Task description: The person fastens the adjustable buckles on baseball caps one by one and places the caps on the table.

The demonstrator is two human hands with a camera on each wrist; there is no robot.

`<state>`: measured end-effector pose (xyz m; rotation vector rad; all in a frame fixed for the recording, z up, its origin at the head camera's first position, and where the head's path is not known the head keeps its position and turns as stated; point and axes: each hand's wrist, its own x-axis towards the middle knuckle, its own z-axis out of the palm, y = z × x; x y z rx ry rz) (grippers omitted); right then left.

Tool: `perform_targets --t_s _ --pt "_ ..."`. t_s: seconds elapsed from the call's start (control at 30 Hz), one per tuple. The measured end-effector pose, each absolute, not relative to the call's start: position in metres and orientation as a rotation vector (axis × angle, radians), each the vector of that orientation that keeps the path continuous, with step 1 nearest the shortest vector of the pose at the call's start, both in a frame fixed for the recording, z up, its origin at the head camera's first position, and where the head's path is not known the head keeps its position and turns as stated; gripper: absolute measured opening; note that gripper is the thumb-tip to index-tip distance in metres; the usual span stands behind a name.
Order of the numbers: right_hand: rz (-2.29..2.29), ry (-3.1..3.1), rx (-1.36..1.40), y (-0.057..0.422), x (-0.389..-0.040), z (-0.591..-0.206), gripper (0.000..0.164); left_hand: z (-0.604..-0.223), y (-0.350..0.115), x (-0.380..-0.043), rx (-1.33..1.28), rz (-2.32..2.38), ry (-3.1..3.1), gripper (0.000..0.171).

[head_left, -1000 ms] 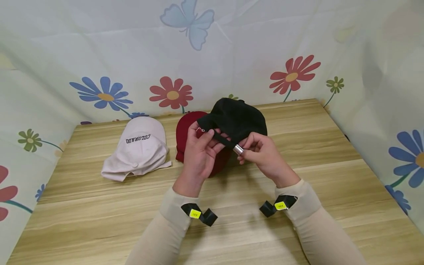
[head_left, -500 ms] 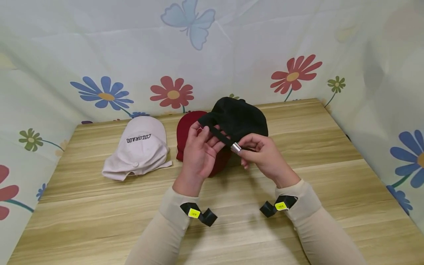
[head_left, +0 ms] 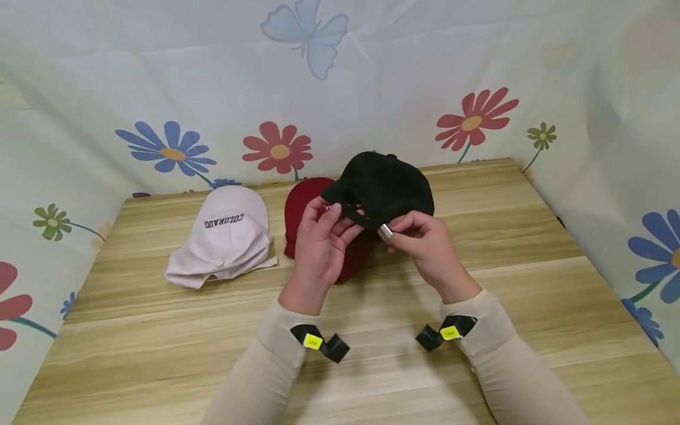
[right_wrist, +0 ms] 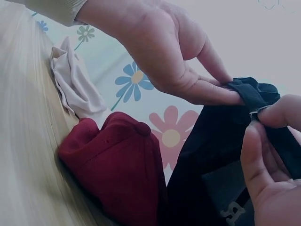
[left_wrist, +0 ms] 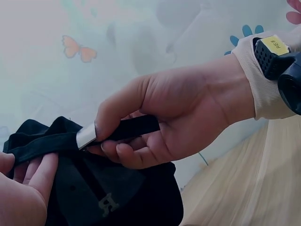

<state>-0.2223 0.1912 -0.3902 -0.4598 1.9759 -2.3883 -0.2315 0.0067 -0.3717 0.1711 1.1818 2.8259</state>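
Observation:
Both hands hold a black baseball cap (head_left: 390, 186) up over the table, its back strap side turned toward me. My left hand (head_left: 321, 254) pinches the strap (left_wrist: 44, 143) near its left end, thumb on top and fingers underneath. On the other side, my right hand (head_left: 430, 248) pinches the silver metal buckle (head_left: 385, 231) between thumb and fingers. The strap's loose end passes through the buckle and runs across the right palm in the left wrist view. A small light letter mark (left_wrist: 108, 205) shows inside the cap. The cap's brim is hidden.
A dark red cap (head_left: 303, 200) lies behind the left hand, partly covered by it and the black cap. Further left a pale pink cap (head_left: 228, 242) reading COLORADO rests on the wooden table (head_left: 133, 354). A flowered cloth backdrop (head_left: 382, 88) stands around the table's back and sides.
The black cap has risen and shifted slightly right. The strap was pulled straight half a second ago and now bows more, with the buckle slightly further right. Both hands keep their grip.

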Motion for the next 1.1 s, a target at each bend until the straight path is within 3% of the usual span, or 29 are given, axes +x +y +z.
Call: perform_targets --t_s 0.2,0.83,1.1 --pt "-2.358 2.028 -0.438 0.1900 -0.2212 -0.3893 0.016 -0.3716 0.0077 -0.2331 0.134 2.834 1.182 0.028" --pt "-2.318 2.024 -0.484 0.1952 -0.2225 -0.3916 0.007 -0.3733 0.0100 -0.2312 0.085 2.807 1.243 0.036" --pt "-2.253 2.126 -0.469 0.1958 -0.2193 -0.3884 0.013 -0.3727 0.0120 -0.2318 0.042 2.806 1.287 0.034"
